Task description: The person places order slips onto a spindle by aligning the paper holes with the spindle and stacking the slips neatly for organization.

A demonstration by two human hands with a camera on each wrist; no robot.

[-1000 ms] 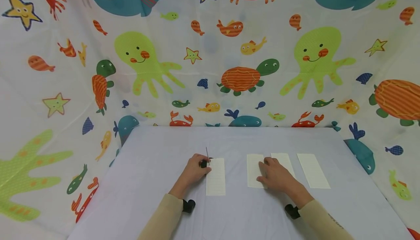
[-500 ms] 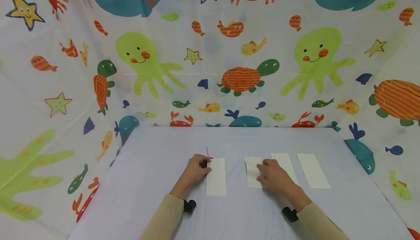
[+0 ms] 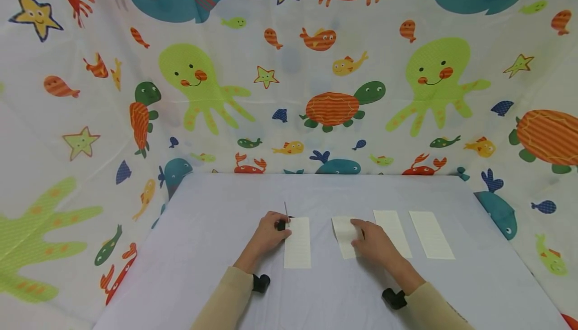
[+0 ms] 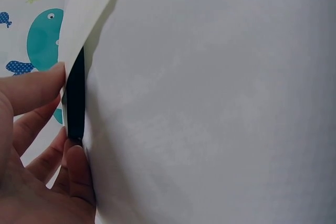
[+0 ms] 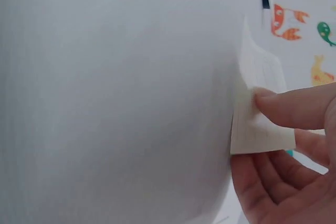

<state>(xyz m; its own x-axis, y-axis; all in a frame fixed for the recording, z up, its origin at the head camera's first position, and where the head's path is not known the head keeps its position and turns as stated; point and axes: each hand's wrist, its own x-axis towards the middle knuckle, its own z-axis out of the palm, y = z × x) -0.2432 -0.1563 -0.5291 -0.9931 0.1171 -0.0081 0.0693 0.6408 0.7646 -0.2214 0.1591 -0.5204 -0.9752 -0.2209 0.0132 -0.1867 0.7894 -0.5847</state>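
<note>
My left hand (image 3: 266,232) is at the left edge of a pale cream lined paper slip (image 3: 298,247). It also holds a slim dark tool (image 4: 76,100), which lies against the slip in the left wrist view. From the head, a thin blade-like tip (image 3: 286,210) points up beyond the fingers; the tool's exact kind is unclear. To the right, my right hand (image 3: 379,242) pinches a second cream slip (image 3: 343,239). The right wrist view shows the thumb on the face of this bent slip (image 5: 262,129) and fingers behind it.
Two more cream slips lie to the right on the white-covered table (image 3: 217,199): one slip (image 3: 392,224) partly behind my right hand, another slip (image 3: 431,234) farther right. A patterned sea-animal curtain (image 3: 289,84) hangs along the table's back and sides.
My right hand has shifted slightly left with its slip, which now bends up at its left edge, baring more of the slip behind. The left hand stays in place.
</note>
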